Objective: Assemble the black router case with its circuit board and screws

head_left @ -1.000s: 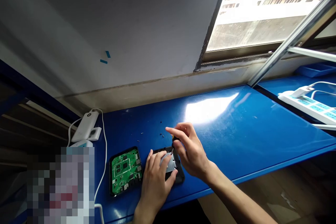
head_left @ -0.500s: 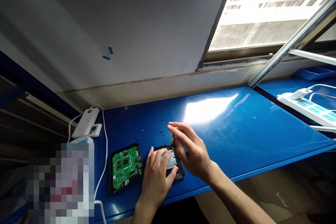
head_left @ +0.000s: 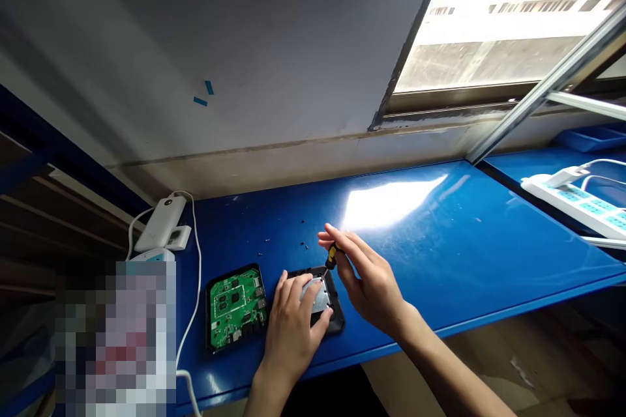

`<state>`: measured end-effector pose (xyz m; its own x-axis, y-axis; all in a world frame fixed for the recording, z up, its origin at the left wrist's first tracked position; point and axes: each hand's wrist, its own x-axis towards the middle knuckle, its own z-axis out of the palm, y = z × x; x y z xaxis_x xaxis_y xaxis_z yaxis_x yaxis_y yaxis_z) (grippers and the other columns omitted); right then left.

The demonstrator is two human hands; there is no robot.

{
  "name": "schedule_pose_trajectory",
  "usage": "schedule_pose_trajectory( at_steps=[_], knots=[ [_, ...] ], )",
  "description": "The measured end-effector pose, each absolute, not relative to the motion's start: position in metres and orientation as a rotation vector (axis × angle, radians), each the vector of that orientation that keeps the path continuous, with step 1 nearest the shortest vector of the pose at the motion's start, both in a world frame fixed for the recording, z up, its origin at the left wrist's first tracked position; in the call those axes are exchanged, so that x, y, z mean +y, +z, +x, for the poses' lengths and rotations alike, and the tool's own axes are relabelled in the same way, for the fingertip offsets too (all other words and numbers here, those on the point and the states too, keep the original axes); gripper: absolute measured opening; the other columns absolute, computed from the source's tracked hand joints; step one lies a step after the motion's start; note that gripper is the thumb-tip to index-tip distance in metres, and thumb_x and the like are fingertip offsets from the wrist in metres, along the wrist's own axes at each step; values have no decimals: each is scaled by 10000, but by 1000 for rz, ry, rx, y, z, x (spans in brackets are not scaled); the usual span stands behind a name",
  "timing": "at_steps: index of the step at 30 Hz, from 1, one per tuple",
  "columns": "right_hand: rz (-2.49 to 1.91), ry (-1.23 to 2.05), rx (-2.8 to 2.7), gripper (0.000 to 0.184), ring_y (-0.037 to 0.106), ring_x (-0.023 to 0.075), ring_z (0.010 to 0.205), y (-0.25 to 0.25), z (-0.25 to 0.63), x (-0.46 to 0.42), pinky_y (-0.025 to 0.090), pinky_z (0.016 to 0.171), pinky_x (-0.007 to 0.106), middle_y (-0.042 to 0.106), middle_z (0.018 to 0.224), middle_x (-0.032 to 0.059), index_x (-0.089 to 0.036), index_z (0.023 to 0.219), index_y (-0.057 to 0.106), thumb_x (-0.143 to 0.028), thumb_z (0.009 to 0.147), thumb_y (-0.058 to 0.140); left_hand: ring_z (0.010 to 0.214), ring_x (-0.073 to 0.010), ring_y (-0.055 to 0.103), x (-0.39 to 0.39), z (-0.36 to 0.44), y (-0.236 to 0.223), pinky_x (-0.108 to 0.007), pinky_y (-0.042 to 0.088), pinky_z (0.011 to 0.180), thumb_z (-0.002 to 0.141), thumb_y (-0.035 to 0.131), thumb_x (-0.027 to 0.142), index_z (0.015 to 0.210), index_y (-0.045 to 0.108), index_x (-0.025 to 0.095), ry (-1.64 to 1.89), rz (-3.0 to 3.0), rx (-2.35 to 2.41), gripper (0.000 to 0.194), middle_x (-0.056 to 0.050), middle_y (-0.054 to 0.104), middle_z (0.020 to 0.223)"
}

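My right hand [head_left: 364, 273] is closed on a short yellow-and-black screwdriver [head_left: 332, 255], its shaft slanting down to the upper part of a silver metal plate [head_left: 320, 300]. That plate lies in a black plastic cover [head_left: 336, 322] near the table's front edge. Across the left side of plate and cover my left hand [head_left: 293, 313] rests with fingers spread, pressing from above and hiding part of both. Just left of it sits a black case half with a green circuit board [head_left: 235, 309] in it. Several tiny screws [head_left: 302, 244] lie on the table behind.
On the blue table [head_left: 415, 260] at the left stand a white power bank [head_left: 163, 221] and a white cable [head_left: 198, 254]. A blurred patch covers the lower left. A white power strip [head_left: 577, 202] lies at the right, beyond a metal frame post [head_left: 508, 120].
My right hand has shifted slightly right and its fingers have turned about the screwdriver, so more of the handle shows. The left hand stays on the plate. The camera view has moved a little.
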<state>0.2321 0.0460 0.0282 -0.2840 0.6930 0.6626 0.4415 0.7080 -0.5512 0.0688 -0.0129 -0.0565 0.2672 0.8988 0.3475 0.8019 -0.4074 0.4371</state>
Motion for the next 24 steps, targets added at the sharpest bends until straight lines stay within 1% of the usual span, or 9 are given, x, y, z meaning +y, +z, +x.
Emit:
schedule_pose_trajectory(
  at_steps=[3,7,9,13,16,18,20,22,24],
  knots=[
    [-865,315,-1927,422,701,146,860,30,235,47,609,733,256,691,1003,50,-288,1376,582,-151,978,615,1165,-260,643,-13,68,-58,-647,416,1136,885,673,246,1250,554,256,825,2360,1606,384,-68,665,1227],
    [-955,170,-1847,184,557,128,616,29,232,51,526,531,247,536,742,6,-221,992,756,-371,886,752,1179,-266,635,-13,67,-57,-649,418,1130,893,660,246,1254,553,255,813,2371,1612,377,-70,666,1217],
    [-978,183,-1862,192,596,146,694,30,231,51,559,590,266,575,834,45,-208,1107,733,-309,966,651,1168,-266,640,-13,68,-57,-648,421,1128,885,669,245,1245,558,256,807,2373,1616,376,-66,668,1220],
    [-861,343,-1988,516,681,166,1023,34,231,45,603,845,302,669,1149,101,-248,1507,425,-87,1017,460,1155,-260,648,-13,68,-56,-625,419,1139,873,684,250,1236,567,259,803,2368,1623,382,-56,672,1223],
    [-833,306,-2017,434,685,137,843,34,230,45,596,717,237,689,988,52,-266,1433,530,-200,1007,575,1184,-280,631,-14,68,-55,-627,421,1134,883,669,251,1235,574,254,801,2358,1638,365,-62,678,1199],
    [-884,196,-1965,271,608,119,670,32,229,48,546,581,217,610,804,21,-234,1191,712,-355,953,672,1193,-290,623,-14,68,-54,-634,424,1128,886,661,246,1227,580,259,798,2354,1643,351,-61,683,1179],
    [-927,105,-1912,275,531,108,590,30,229,50,490,496,212,524,720,2,-206,1006,766,-455,912,697,1190,-283,624,-14,68,-53,-633,414,1137,890,657,246,1232,576,266,794,2354,1639,352,-57,680,1195],
    [-938,111,-1908,272,577,129,659,29,229,49,529,541,236,567,800,38,-197,1108,744,-402,978,621,1178,-270,632,-14,68,-52,-629,404,1148,888,663,246,1237,568,267,790,2355,1632,362,-55,672,1222],
    [-909,227,-1956,352,666,168,884,31,231,47,605,720,295,641,1036,114,-199,1377,592,-223,1042,485,1165,-258,640,-13,69,-52,-620,405,1152,879,679,247,1236,565,264,788,2356,1626,375,-52,671,1224]
  ],
)
